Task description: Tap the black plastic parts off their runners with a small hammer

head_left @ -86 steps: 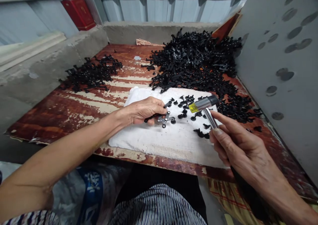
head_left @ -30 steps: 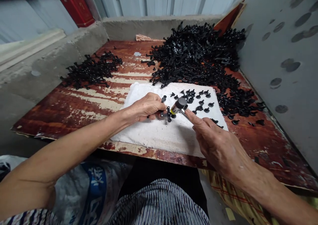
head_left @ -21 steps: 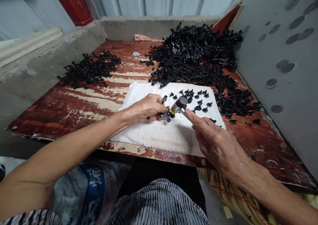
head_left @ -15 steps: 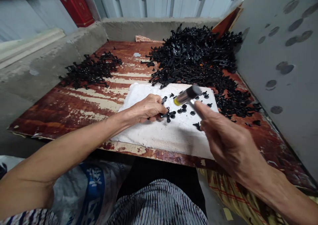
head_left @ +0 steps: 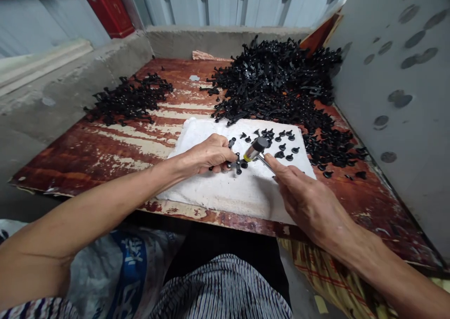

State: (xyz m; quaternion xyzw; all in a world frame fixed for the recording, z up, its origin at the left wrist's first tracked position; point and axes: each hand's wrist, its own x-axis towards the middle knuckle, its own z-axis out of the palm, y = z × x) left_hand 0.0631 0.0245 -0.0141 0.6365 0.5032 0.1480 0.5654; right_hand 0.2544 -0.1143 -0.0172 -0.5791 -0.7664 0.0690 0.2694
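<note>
My left hand [head_left: 207, 154] pinches a small black cross-shaped part [head_left: 237, 162] flat against a white cloth pad [head_left: 225, 187]. My right hand [head_left: 305, 201] is closed round the metal handle of a small hammer [head_left: 256, 149], index finger stretched along the shaft. The hammer's silver and black head rests down on the part, just right of my left fingertips. Several loose black studs [head_left: 283, 140] lie scattered on the pad beyond the hammer.
A big heap of black parts [head_left: 277, 84] fills the back right of the worn red board [head_left: 105, 145]; a smaller heap [head_left: 128, 101] lies back left. A grey panel [head_left: 397, 98] walls the right side, concrete ledges the left and back. A red box [head_left: 111, 13] stands far left.
Half a second ago the hammer was raised above the pad; it has now come down onto the part. My left hand has kept its hold in place.
</note>
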